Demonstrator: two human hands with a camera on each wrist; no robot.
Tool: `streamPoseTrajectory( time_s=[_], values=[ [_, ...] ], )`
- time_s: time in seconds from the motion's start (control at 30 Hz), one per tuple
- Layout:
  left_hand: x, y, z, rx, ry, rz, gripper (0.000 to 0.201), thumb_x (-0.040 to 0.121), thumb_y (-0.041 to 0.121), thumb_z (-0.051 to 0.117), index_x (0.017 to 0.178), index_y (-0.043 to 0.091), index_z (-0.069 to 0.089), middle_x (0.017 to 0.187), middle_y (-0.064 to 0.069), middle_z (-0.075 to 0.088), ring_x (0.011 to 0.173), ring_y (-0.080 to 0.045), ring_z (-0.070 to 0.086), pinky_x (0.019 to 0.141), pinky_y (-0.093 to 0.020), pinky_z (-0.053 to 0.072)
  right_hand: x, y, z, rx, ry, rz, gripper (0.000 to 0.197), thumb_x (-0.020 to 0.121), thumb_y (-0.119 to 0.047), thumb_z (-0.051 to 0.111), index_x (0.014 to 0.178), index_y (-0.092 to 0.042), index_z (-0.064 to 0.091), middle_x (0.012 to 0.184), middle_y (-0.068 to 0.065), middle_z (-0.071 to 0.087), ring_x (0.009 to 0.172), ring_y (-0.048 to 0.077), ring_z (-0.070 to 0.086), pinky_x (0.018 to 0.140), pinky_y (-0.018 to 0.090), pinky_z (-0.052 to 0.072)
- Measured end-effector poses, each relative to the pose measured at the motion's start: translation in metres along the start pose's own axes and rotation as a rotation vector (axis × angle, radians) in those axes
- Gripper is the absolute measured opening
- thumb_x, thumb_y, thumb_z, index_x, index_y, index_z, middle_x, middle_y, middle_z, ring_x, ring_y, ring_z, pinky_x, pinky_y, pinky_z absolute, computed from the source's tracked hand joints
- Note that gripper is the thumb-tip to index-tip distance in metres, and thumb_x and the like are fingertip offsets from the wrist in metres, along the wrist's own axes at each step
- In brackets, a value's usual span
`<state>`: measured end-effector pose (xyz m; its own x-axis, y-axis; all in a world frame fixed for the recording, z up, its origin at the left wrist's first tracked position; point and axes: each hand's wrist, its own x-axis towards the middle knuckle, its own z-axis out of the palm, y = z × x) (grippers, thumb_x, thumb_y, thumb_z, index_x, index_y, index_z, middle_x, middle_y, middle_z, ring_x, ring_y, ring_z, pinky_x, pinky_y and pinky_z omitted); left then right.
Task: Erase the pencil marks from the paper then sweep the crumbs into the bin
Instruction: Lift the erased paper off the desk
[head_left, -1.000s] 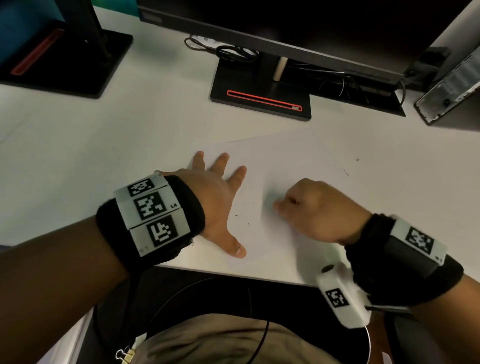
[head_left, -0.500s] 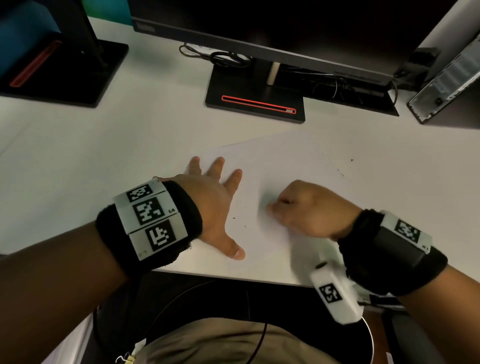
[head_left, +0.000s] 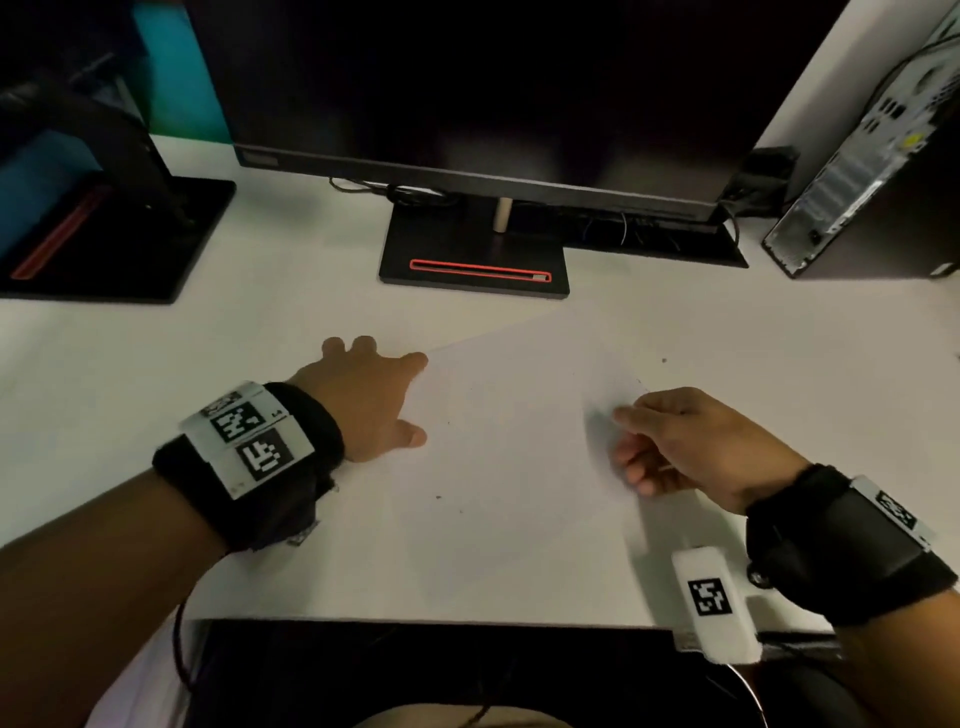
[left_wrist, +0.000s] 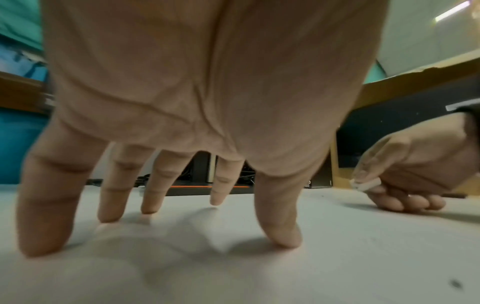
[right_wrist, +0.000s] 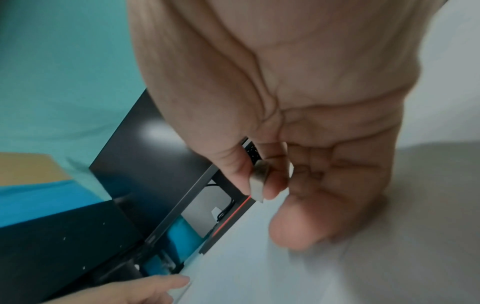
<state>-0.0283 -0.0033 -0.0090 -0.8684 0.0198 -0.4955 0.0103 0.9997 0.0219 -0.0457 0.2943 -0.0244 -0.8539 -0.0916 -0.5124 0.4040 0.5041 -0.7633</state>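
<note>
A white sheet of paper (head_left: 519, 426) lies on the white desk (head_left: 156, 374), with a few dark crumbs (head_left: 438, 497) near its middle and one (head_left: 664, 359) off its far right edge. My left hand (head_left: 363, 395) lies flat with spread fingers (left_wrist: 280, 232) at the sheet's left edge. My right hand (head_left: 675, 441) hovers low over the right part of the sheet and pinches a small white eraser (right_wrist: 258, 181) between thumb and forefinger; the eraser (left_wrist: 365, 185) is lifted off the paper. No bin is in view.
A monitor stand (head_left: 472, 260) with a red stripe sits just beyond the paper under a dark screen. A second stand (head_left: 104, 239) is at the far left, a computer tower (head_left: 872, 166) at the far right. The desk's front edge (head_left: 415, 621) runs below my wrists.
My right hand has moved right and lifted from its fist on the paper, with the eraser now off the sheet. My left hand slid left to the paper's edge.
</note>
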Motion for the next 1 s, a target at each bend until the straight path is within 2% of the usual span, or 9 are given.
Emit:
streamPoseTrajectory(
  time_s=[0.13, 0.23, 0.37, 0.5, 0.63, 0.73, 0.83, 0.93, 1.0],
  values=[
    [0.009, 0.010, -0.010, -0.003, 0.014, -0.050, 0.091, 0.081, 0.054, 0.075, 0.148, 0.023, 0.023, 0.127, -0.012, 0.045, 0.121, -0.036, 0.045, 0.092, -0.043, 0.047, -0.001, 0.002, 0.002, 0.074, -0.015, 0.001, 0.031, 0.102, -0.029, 0.058, 0.079, -0.007, 0.058, 0.071, 0.014, 0.068, 0.059, 0.027, 0.063, 0.055, 0.032, 0.055],
    [0.018, 0.008, -0.017, -0.105, -0.009, -0.058, 0.073, 0.076, 0.046, 0.084, 0.128, 0.016, 0.042, 0.107, -0.002, 0.056, 0.100, -0.025, 0.057, 0.087, -0.038, 0.050, -0.003, 0.003, 0.003, 0.110, -0.041, -0.019, 0.030, 0.101, -0.029, 0.059, 0.079, -0.008, 0.057, 0.071, 0.013, 0.067, 0.060, 0.027, 0.062, 0.054, 0.032, 0.054],
    [0.027, -0.003, -0.027, -0.267, 0.045, -0.066, 0.048, 0.082, 0.028, 0.081, 0.121, 0.018, 0.056, 0.123, -0.001, 0.061, 0.105, -0.022, 0.058, 0.091, -0.032, 0.047, -0.004, -0.001, -0.001, 0.131, -0.041, -0.080, 0.028, 0.101, -0.026, 0.059, 0.082, -0.006, 0.057, 0.075, 0.014, 0.066, 0.062, 0.026, 0.059, 0.054, 0.031, 0.053],
    [0.024, -0.016, -0.043, -0.413, 0.221, -0.003, 0.041, 0.093, 0.025, 0.068, 0.133, 0.025, 0.057, 0.143, 0.002, 0.053, 0.120, -0.020, 0.053, 0.097, -0.028, 0.042, -0.002, -0.010, -0.016, 0.119, 0.018, -0.204, 0.030, 0.100, -0.028, 0.060, 0.080, -0.006, 0.058, 0.079, 0.010, 0.065, 0.067, 0.023, 0.060, 0.060, 0.033, 0.051],
    [0.006, -0.018, -0.067, -0.491, 0.492, 0.180, 0.022, 0.094, 0.019, 0.068, 0.088, 0.038, 0.058, 0.096, 0.013, 0.064, 0.087, -0.010, 0.059, 0.071, -0.022, 0.041, 0.016, -0.022, -0.037, 0.069, 0.184, -0.380, 0.043, 0.097, -0.038, 0.064, 0.074, -0.004, 0.054, 0.084, 0.006, 0.060, 0.075, 0.019, 0.057, 0.072, 0.034, 0.051],
    [-0.005, -0.018, -0.079, -0.503, 0.612, 0.255, 0.023, 0.091, 0.020, 0.072, 0.084, 0.039, 0.060, 0.087, 0.016, 0.063, 0.081, -0.004, 0.058, 0.068, -0.019, 0.039, 0.038, -0.033, -0.047, 0.006, 0.340, -0.518, 0.036, 0.092, -0.049, 0.067, 0.083, -0.015, 0.072, 0.111, -0.007, 0.066, 0.112, 0.013, 0.061, 0.090, 0.032, 0.043],
    [-0.010, -0.015, -0.087, -0.449, 0.650, 0.305, 0.018, 0.090, 0.021, 0.072, 0.085, 0.036, 0.064, 0.086, 0.014, 0.066, 0.082, -0.003, 0.059, 0.071, -0.021, 0.040, 0.048, -0.051, -0.054, 0.022, 0.361, -0.653, 0.024, 0.092, -0.048, 0.068, 0.093, -0.028, 0.080, 0.140, -0.012, 0.057, 0.145, 0.002, 0.034, 0.106, 0.033, 0.040],
    [-0.014, -0.017, -0.095, -0.507, 0.718, 0.324, 0.015, 0.088, 0.022, 0.074, 0.085, 0.034, 0.067, 0.084, 0.014, 0.066, 0.082, -0.002, 0.061, 0.073, -0.025, 0.046, 0.047, -0.062, -0.058, 0.051, 0.376, -0.736, 0.018, 0.095, -0.039, 0.067, 0.092, -0.028, 0.080, 0.110, -0.013, 0.074, 0.119, 0.009, 0.063, 0.103, 0.041, 0.050],
    [-0.012, -0.020, -0.099, -0.561, 0.762, 0.308, 0.013, 0.087, 0.023, 0.076, 0.091, 0.032, 0.068, 0.089, 0.014, 0.067, 0.086, -0.006, 0.063, 0.080, -0.033, 0.052, 0.044, -0.065, -0.060, 0.011, 0.447, -0.802, 0.016, 0.096, -0.037, 0.066, 0.092, -0.029, 0.078, 0.100, -0.016, 0.075, 0.099, 0.002, 0.068, 0.094, 0.035, 0.054]
  ],
)
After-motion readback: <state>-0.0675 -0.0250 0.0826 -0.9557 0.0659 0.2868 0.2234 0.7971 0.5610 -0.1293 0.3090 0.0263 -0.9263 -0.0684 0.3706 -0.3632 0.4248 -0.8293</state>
